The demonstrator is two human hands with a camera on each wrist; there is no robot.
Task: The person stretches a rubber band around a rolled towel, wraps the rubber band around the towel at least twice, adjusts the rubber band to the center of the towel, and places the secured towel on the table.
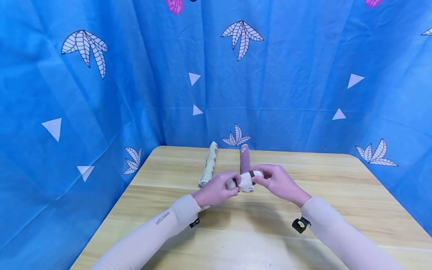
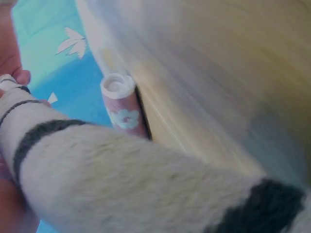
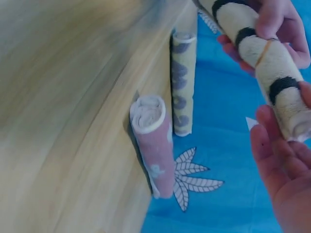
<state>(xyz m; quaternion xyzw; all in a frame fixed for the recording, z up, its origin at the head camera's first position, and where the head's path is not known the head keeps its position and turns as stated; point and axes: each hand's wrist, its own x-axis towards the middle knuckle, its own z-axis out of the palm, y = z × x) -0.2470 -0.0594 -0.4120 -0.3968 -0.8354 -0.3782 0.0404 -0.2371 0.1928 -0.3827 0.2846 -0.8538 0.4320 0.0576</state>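
A rolled cream towel with black stripes [image 1: 245, 180] is held in the air over the table by both hands. My left hand [image 1: 217, 189] grips it along its length, thumb on top in the right wrist view. At its other end my right hand [image 1: 276, 182] holds the roll between thumb and fingers; there the coiled end of the striped towel [image 3: 262, 56] shows. Behind lie a pink rolled towel with pale flowers [image 3: 154, 160] and, left of it, a pale yellow-green rolled towel with greyish spots [image 1: 209, 163].
The light wooden table [image 1: 162, 240] has its far edge against a blue curtain [image 1: 287, 75] printed with white leaves and triangles. The curtain also stands along the left and right sides. A black strap device [image 1: 299, 225] sits at the right wrist.
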